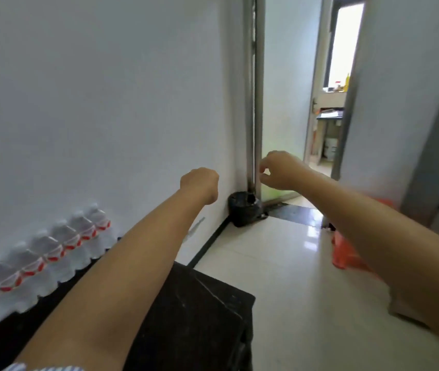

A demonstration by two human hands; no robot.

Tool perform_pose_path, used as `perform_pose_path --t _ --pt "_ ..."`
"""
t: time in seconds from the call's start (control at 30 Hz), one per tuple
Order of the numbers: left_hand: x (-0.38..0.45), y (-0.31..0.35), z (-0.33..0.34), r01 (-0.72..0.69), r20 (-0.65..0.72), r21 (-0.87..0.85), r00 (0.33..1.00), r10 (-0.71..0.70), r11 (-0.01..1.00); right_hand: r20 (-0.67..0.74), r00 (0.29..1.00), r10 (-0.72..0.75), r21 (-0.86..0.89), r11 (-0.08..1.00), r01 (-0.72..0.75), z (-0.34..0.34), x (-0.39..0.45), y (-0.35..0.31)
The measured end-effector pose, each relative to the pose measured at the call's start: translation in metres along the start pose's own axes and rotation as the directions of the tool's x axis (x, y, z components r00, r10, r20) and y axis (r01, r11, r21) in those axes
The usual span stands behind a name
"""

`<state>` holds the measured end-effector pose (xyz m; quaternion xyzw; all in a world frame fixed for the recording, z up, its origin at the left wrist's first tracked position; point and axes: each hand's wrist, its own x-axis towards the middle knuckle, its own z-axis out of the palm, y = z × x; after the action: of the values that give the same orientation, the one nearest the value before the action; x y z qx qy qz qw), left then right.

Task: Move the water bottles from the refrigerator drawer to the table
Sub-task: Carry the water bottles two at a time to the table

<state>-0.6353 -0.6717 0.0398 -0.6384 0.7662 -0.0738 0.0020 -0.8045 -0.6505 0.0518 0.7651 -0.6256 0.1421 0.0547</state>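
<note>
Several clear water bottles (60, 245) with red-and-white labels stand in a row on the dark table (199, 317), against the white wall at the lower left. Both my arms are stretched forward above the table. My left hand (201, 184) is curled into a fist in front of the wall and holds nothing. My right hand (280, 170) hangs in the air near the door frame with its fingers loosely curled and nothing in it. No refrigerator drawer is in view.
A black bin (243, 208) stands in the corner by the metal door frame (257, 103). A doorway opens ahead onto a room with shelves. An orange object (347, 253) lies on the glossy tiled floor at the right.
</note>
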Motion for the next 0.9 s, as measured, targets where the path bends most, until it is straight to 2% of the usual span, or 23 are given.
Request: perform_pose_path --t 0.13,0.3,0.43,0.53,0.67,0.9 --pt "0.018 0.119 -0.004 -0.246 -0.006 -0.048 0.969 0.246 0.968 0.000 0.976 0.217 -0.034 0.976 -0.217 -0.021 -0.059 0.099" --pt "0.031 0.272 -0.014 -0.486 -0.043 -0.086 0.874 0.484 0.870 0.003 0.889 0.457 -0.057 0.888 -0.456 -0.045 -0.129 0.219" --pt "0.032 0.393 -0.025 -0.624 -0.080 -0.071 0.781 0.620 0.778 -0.013 0.833 0.553 -0.092 0.829 -0.552 -0.063 -0.177 0.317" --pt "0.041 0.477 -0.029 -0.683 -0.085 -0.037 0.729 0.679 0.729 -0.017 0.798 0.603 -0.078 0.795 -0.602 -0.077 -0.205 0.390" --pt "0.062 0.570 -0.034 -0.711 -0.079 -0.026 0.703 0.707 0.703 -0.006 0.752 0.660 -0.070 0.750 -0.658 -0.091 -0.233 0.477" --pt "0.122 0.687 -0.019 -0.738 -0.057 -0.029 0.674 0.736 0.674 0.023 0.676 0.737 -0.058 0.676 -0.735 -0.077 -0.247 0.609"
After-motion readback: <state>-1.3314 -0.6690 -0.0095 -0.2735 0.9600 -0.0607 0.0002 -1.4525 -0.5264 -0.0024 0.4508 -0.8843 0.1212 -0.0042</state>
